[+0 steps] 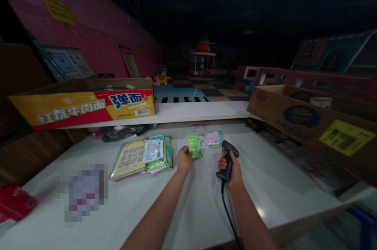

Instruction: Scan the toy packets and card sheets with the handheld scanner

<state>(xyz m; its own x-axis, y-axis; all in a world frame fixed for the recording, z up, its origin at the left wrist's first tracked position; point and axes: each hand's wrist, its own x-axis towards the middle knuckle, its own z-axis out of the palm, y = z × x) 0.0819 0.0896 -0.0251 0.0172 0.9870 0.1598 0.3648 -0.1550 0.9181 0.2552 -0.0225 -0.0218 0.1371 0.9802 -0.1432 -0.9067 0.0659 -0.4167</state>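
Note:
My left hand (184, 159) is closed on the lower left edge of a small green packet (194, 146) with a barcode label near its bottom. In my right hand (234, 167) is a dark grey barcode scanner (227, 159), my fingers wrapped round its handle and its head tilted up. A black cable (227, 210) runs down from it. Just beyond the green packet lie pink and blue packets (212, 138). Left of my left hand, a pile of green and silver packets (156, 153) rests partly on a yellow printed booklet (129, 159) in clear wrapping.
A white shelf (203, 110) spans the table's back. On it stand a red and yellow noodle carton (88, 104) at left and a brown carton (312, 120) at right. A red packet (16, 204) lies at the table's left edge, near a pixelated patch.

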